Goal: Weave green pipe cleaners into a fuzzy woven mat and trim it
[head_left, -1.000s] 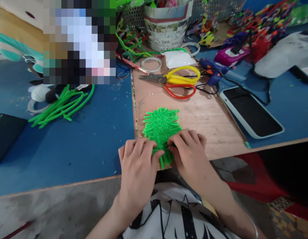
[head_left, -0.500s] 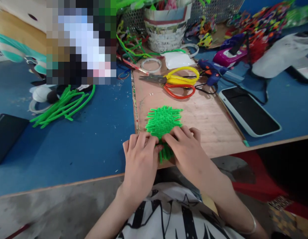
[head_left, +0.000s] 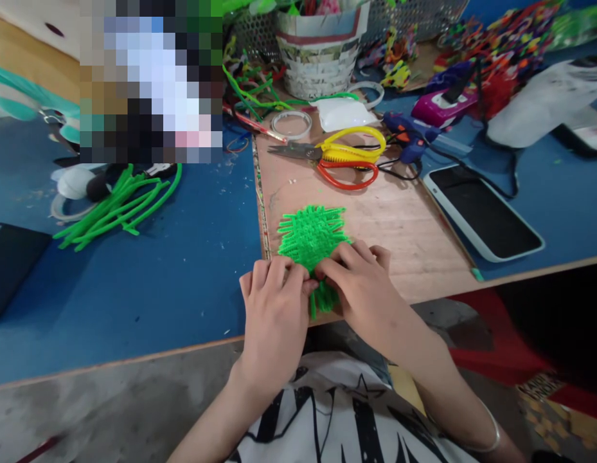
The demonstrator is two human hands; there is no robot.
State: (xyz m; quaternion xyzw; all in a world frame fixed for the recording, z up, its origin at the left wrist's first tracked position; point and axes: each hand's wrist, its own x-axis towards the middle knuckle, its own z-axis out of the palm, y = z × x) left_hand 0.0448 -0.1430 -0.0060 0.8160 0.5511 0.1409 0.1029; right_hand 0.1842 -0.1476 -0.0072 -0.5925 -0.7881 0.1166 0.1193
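Head view shows the green weave (head_left: pixel 311 231) flat on the board (head_left: pixel 385 225), its near strands reaching close to the front edge. Left hand (head_left: pixel 276 302) and right hand (head_left: pixel 365 283) meet over its near part, each in a narrow grip on it; the fingers hide exactly which strands they pinch. An uneven pull could probably skew the rows or draw a strand out, and with the crossing covered, a wrong strand might be caught. Tugging toward the body could also drag the weave over the edge. Scissors (head_left: pixel 322 153) lie just beyond, the nearest obstacle ahead, with the glue gun (head_left: pixel 414 138) and its cable behind right. The phone (head_left: pixel 484 212) lies to the right; green stems (head_left: pixel 117 206) rest well left on the blue tabletop (head_left: pixel 196 283).
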